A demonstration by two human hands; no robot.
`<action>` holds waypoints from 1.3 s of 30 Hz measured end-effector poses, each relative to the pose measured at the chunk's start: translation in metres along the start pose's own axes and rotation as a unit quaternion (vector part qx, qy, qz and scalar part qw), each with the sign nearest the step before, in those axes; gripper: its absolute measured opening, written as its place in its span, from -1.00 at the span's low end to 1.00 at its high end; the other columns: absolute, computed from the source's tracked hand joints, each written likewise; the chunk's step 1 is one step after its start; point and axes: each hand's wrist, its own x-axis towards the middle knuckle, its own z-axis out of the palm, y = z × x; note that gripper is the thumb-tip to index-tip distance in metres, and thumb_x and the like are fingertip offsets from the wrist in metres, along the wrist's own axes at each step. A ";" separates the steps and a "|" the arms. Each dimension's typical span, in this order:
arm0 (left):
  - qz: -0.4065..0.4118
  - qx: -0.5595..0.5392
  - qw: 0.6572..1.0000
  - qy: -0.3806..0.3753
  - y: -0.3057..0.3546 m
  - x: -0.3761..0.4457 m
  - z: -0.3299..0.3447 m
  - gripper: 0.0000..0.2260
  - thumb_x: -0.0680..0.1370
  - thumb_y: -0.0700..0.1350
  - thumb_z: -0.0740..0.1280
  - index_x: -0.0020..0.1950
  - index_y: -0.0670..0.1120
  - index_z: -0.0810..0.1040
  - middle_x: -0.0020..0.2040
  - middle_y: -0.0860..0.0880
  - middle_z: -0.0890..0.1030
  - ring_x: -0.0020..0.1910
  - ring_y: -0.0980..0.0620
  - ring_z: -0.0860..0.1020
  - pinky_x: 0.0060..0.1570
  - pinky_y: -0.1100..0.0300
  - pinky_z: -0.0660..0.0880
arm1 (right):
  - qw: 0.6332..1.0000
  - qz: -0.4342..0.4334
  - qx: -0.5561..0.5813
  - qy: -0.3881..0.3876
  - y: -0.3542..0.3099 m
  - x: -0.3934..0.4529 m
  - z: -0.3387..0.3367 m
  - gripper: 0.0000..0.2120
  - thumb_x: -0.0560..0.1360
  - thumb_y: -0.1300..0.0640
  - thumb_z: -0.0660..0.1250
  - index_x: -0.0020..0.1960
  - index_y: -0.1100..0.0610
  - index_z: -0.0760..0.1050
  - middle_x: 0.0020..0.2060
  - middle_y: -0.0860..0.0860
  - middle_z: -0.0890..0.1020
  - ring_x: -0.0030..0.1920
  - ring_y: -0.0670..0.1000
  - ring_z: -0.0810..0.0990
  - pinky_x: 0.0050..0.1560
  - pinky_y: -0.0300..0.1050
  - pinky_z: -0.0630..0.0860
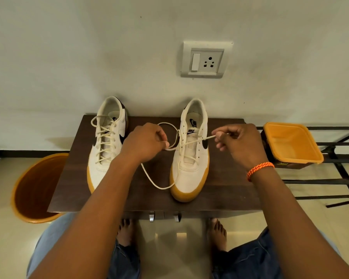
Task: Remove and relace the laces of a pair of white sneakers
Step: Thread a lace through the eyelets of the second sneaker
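Two white sneakers with gum soles stand on a small dark wooden table [226,190], toes toward me. The left sneaker [107,146] is laced to the top. The right sneaker [191,158] is partly laced with a cream lace [149,178] whose slack loops over the table to its left. My left hand [145,143] pinches one part of this lace just left of the shoe. My right hand [238,141] pinches the other end, pulled out to the shoe's right side.
An orange bucket [36,188] stands on the floor left of the table. An open orange container [290,143] sits on a black metal rack [334,178] to the right. A wall socket [206,60] is above. My bare feet [127,230] are under the table.
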 end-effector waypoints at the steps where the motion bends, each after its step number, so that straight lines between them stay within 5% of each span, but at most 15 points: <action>1: 0.025 0.034 0.999 0.031 0.005 -0.001 0.004 -0.97 0.56 -0.01 0.51 -0.04 0.10 0.68 -0.12 0.14 0.66 -0.03 0.10 0.59 -0.03 0.09 0.52 | 0.999 -0.001 0.006 -0.034 -0.001 0.000 0.002 -0.82 0.64 0.29 0.35 0.02 0.16 0.72 -0.24 0.05 0.73 -0.24 -0.01 0.73 -0.12 -0.15 0.70; 4: 0.139 0.021 0.978 0.157 0.025 -0.003 0.021 -0.94 0.61 -0.02 0.42 0.04 0.08 0.69 0.01 0.15 0.61 0.07 0.09 0.53 0.04 0.11 0.48 | 0.993 -0.017 0.031 -0.112 -0.006 -0.002 0.010 -0.78 0.66 0.35 0.28 0.09 0.21 0.71 -0.17 0.09 0.75 -0.15 0.03 0.76 -0.02 -0.07 0.71; 8: 0.144 -0.206 0.968 0.019 0.044 -0.007 0.034 -0.86 0.66 -0.10 0.40 0.15 0.01 0.75 -0.08 0.19 0.70 -0.23 0.30 0.62 -0.19 0.35 0.51 | 0.990 -0.036 0.060 -0.126 -0.012 -0.007 0.016 -0.90 0.63 0.33 0.34 0.09 0.22 0.63 -0.18 0.08 0.77 -0.14 0.01 0.78 -0.07 -0.11 0.71; 11: 0.100 -0.257 0.961 -0.019 0.040 -0.007 0.041 -0.85 0.63 -0.12 0.46 0.17 -0.09 0.76 -0.14 0.05 0.74 -0.50 0.14 0.55 -0.43 0.26 0.47 | 0.992 -0.044 0.052 -0.105 -0.014 -0.008 0.017 -0.97 0.58 0.27 0.44 0.02 0.21 0.62 -0.22 0.06 0.76 -0.19 -0.01 0.77 -0.11 -0.09 0.72; 14: 0.060 -0.296 0.952 -0.041 0.035 -0.006 0.038 -0.86 0.60 -0.15 0.50 0.14 -0.13 0.77 -0.22 -0.03 0.75 -0.52 0.03 0.51 -0.45 0.30 0.44 | 0.995 -0.049 0.035 -0.078 -0.014 -0.008 0.020 -0.94 0.54 0.23 0.50 -0.03 0.20 0.65 -0.28 0.04 0.74 -0.26 -0.01 0.76 -0.18 -0.14 0.70; 18: 0.041 -0.324 0.945 -0.031 0.037 -0.008 0.037 -0.83 0.56 -0.19 0.53 0.14 -0.17 0.76 -0.16 -0.06 0.76 -0.38 0.17 0.63 -0.31 0.39 0.51 | 0.996 -0.036 0.048 -0.069 -0.012 -0.006 0.024 -0.98 0.53 0.26 0.51 -0.05 0.20 0.67 -0.31 0.06 0.73 -0.29 0.02 0.75 -0.19 -0.10 0.71; 21: 0.045 -0.315 0.948 -0.015 0.032 -0.004 0.040 -0.84 0.52 -0.17 0.57 0.09 -0.11 0.79 -0.09 0.03 0.78 -0.04 0.11 0.74 0.09 0.16 0.66 | 0.992 -0.004 0.079 -0.099 -0.010 -0.005 0.023 -0.98 0.57 0.29 0.45 -0.03 0.22 0.67 -0.29 0.10 0.74 -0.25 0.08 0.76 -0.14 -0.04 0.72; 23: 0.049 -0.280 0.959 -0.007 0.031 -0.003 0.042 -0.87 0.51 -0.11 0.58 0.05 -0.03 0.80 -0.09 0.08 0.78 -0.02 0.13 0.73 0.15 0.01 0.67 | 0.990 0.010 0.075 -0.118 -0.009 -0.004 0.020 -0.98 0.58 0.29 0.44 -0.02 0.23 0.66 -0.27 0.10 0.75 -0.24 0.09 0.76 -0.15 -0.07 0.71; 27: 0.081 -0.090 0.991 0.063 0.035 -0.008 0.043 -0.92 0.54 0.05 0.55 0.00 0.13 0.80 -0.08 0.18 0.75 -0.10 0.18 0.66 -0.07 0.05 0.65 | 0.993 0.028 0.012 -0.115 -0.004 -0.004 0.023 -0.94 0.59 0.27 0.42 -0.04 0.18 0.65 -0.28 0.05 0.74 -0.28 0.00 0.75 -0.23 -0.17 0.65; 31: 0.115 0.109 0.977 0.140 0.038 -0.011 0.039 -0.87 0.58 0.13 0.44 0.00 0.15 0.76 -0.01 0.18 0.62 -0.12 0.13 0.53 -0.30 0.26 0.31 | 0.994 0.032 -0.075 -0.072 0.003 -0.003 0.028 -0.87 0.60 0.21 0.37 -0.09 0.08 0.65 -0.31 -0.02 0.73 -0.34 -0.07 0.72 -0.23 -0.14 0.65; 35: 0.155 0.159 0.968 0.117 0.039 -0.014 0.048 -0.86 0.59 0.12 0.43 0.03 0.14 0.76 0.02 0.15 0.57 -0.11 0.10 0.52 -0.26 0.20 0.40 | 0.985 0.084 -0.082 -0.124 0.005 -0.005 0.028 -0.87 0.62 0.22 0.36 -0.06 0.12 0.65 -0.27 0.04 0.73 -0.30 -0.01 0.73 -0.29 -0.12 0.68; 39: 0.103 0.094 0.987 0.076 0.034 -0.010 0.054 -0.92 0.55 0.10 0.50 -0.05 0.15 0.77 -0.03 0.16 0.51 -0.07 0.10 0.53 -0.25 0.17 0.41 | 0.980 0.116 -0.066 -0.149 0.005 -0.007 0.031 -0.86 0.66 0.21 0.33 -0.03 0.15 0.63 -0.23 0.08 0.73 -0.24 0.06 0.75 -0.29 -0.09 0.71</action>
